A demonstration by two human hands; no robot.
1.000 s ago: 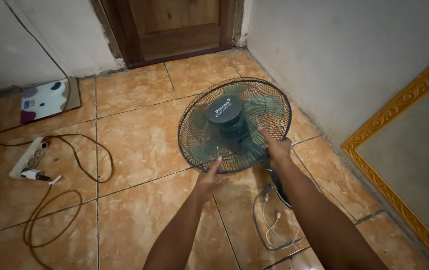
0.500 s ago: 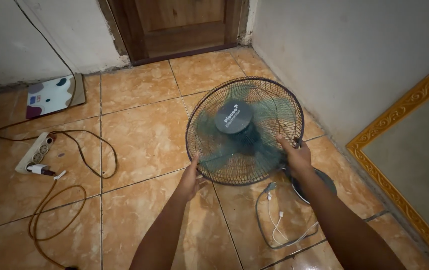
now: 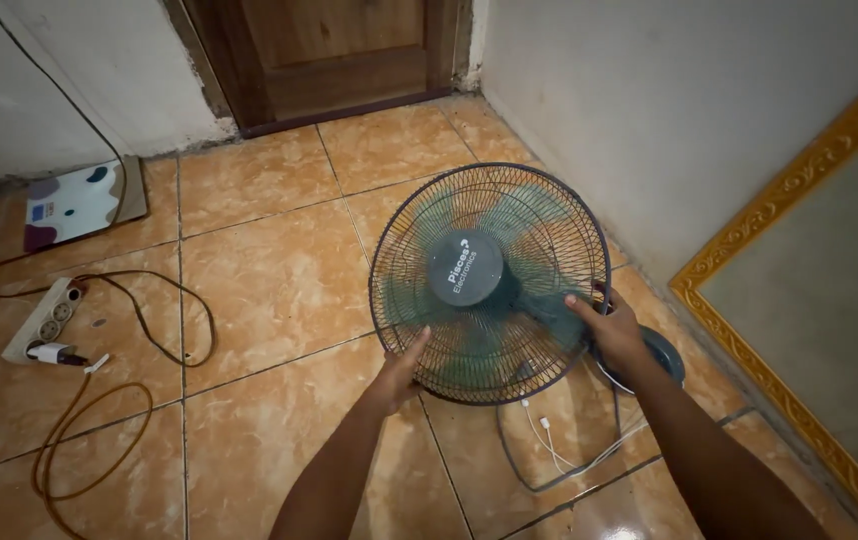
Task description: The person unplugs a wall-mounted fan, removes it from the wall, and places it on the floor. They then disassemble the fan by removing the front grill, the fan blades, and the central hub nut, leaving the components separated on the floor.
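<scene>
The fan [image 3: 490, 283] was found standing on the tiled floor [image 3: 269, 290], close to the grey wall [image 3: 669, 110] and in front of the wooden door [image 3: 339, 50]. Its round wire guard was gripped at both lower sides. The left hand [image 3: 401, 372] was laid against the lower left rim of the fan, fingers spread and curled over the wire. The right hand [image 3: 611, 330] was closed around the right rim of the fan, thumb over the front wires.

The guard was seen in place, with the green blades behind it and the grey hub cap at the centre; nothing had been taken off. It is judged that only the hold had been secured, and that any opening or shifting of the fan remained undone.

Below the fan a white cable [image 3: 559, 445] was lying loose. Well to the left of the fan a power strip [image 3: 44, 325] with an orange cord [image 3: 79, 430] was lying, and a bathroom scale [image 3: 74, 205] beyond it.
</scene>
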